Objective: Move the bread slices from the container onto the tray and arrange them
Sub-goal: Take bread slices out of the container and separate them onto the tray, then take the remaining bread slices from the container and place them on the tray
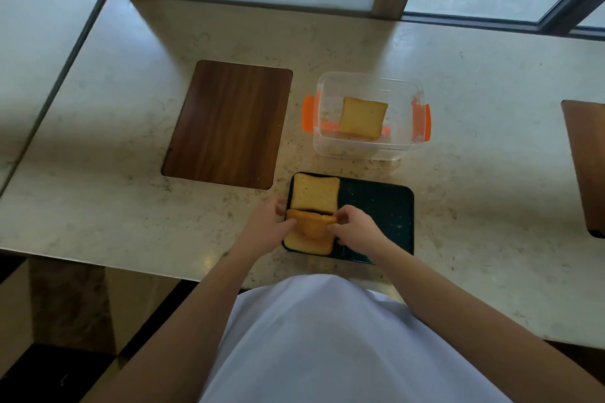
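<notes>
A dark tray (376,216) lies near the counter's front edge. One bread slice (315,192) lies flat in its far left corner. Just in front of it, my left hand (265,226) and my right hand (355,227) both hold a second bread slice (309,234) by its left and right edges over the tray's near left corner. It bends in the middle, and its near edge touches the tray. Behind the tray stands a clear container (368,147) with orange clips, with one more bread slice (361,117) inside.
A dark wooden board (227,123) lies to the left of the container on the marble counter (131,206). Another wooden board (586,163) pokes in at the right edge. A window frame runs along the back.
</notes>
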`<state>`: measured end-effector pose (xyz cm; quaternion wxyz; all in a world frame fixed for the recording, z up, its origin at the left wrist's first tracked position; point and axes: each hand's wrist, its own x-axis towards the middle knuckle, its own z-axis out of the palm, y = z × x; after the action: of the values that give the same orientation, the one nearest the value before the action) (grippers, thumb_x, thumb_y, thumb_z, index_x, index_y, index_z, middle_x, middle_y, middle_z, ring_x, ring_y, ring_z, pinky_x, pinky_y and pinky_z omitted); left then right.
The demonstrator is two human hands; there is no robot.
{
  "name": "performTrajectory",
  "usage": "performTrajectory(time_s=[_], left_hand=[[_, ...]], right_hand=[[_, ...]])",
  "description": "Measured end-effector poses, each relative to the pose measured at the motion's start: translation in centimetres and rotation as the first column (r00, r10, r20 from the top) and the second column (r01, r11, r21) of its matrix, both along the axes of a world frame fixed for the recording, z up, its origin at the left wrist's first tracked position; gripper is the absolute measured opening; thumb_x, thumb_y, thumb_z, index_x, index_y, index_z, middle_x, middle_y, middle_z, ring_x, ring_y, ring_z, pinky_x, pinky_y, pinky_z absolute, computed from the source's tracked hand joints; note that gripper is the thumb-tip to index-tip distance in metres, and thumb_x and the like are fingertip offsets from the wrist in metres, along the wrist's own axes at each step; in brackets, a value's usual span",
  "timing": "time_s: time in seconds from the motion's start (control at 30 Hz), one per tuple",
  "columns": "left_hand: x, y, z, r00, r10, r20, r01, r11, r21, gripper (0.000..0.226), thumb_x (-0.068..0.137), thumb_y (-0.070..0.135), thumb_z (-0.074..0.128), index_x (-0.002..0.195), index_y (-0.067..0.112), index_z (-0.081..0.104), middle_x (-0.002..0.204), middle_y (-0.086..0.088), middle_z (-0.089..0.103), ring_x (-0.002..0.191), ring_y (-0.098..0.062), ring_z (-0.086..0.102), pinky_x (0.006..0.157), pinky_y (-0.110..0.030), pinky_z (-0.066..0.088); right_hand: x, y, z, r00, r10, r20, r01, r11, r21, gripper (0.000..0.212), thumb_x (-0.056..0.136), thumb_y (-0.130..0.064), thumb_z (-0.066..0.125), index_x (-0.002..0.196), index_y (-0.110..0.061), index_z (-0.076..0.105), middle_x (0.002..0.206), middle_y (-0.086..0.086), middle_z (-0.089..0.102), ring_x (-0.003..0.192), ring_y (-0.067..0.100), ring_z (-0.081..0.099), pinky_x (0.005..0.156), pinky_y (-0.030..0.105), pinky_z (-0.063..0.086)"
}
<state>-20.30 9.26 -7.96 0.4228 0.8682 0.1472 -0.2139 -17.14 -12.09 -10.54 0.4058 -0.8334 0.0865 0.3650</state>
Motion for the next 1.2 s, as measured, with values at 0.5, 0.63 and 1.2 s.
performTrajectory(time_s=[0.5, 0.63, 1.2], left_hand=[[0.2, -0.2, 0.1, 0.973, -0.214, -0.089, 0.22, 0.974, 0.059, 0.051, 0.099, 0.033, 0.054, 0.145, 0.016, 0.042, 0.131, -0.007, 0.058, 0.102, -0.018, 0.057, 0.079, -0.029, 0.043], [1.0, -0.3, 0.5, 0.941, -0.305, -0.147, 0.319, 0.944, 0.085, 0.05, 0.1, 0.033, 0.051, 0.146, 0.014, 0.042, 0.132, -0.01, 0.059, 0.11, -0.023, 0.058, 0.087, -0.036, 0.049], [13.3, -5.8, 15.3, 0.849, -0.512, 0.132, 0.523, 0.85, -0.068, 0.042, 0.098, 0.039, 0.054, 0.134, 0.017, 0.055, 0.108, 0.009, 0.062, 0.089, 0.006, 0.056, 0.074, -0.015, 0.044]], right_hand=[[0.0, 0.3, -0.3, 0.998, 0.017, -0.054, -0.02, 0.999, -0.047, 0.015, 0.088, -0.034, 0.067, 0.094, -0.035, 0.053, 0.092, -0.001, 0.068, 0.084, 0.018, 0.068, 0.078, 0.04, 0.063], [0.2, 0.4, 0.1, 0.996, 0.018, -0.084, -0.021, 0.999, -0.037, 0.014, 0.087, -0.035, 0.069, 0.089, -0.032, 0.055, 0.098, 0.007, 0.069, 0.095, 0.026, 0.068, 0.087, 0.048, 0.06], [12.2, -3.0, 14.6, 0.952, 0.277, 0.134, -0.255, 0.954, -0.159, 0.018, 0.095, -0.033, 0.061, 0.082, -0.022, 0.068, 0.083, -0.001, 0.073, 0.077, 0.016, 0.069, 0.071, 0.031, 0.058]])
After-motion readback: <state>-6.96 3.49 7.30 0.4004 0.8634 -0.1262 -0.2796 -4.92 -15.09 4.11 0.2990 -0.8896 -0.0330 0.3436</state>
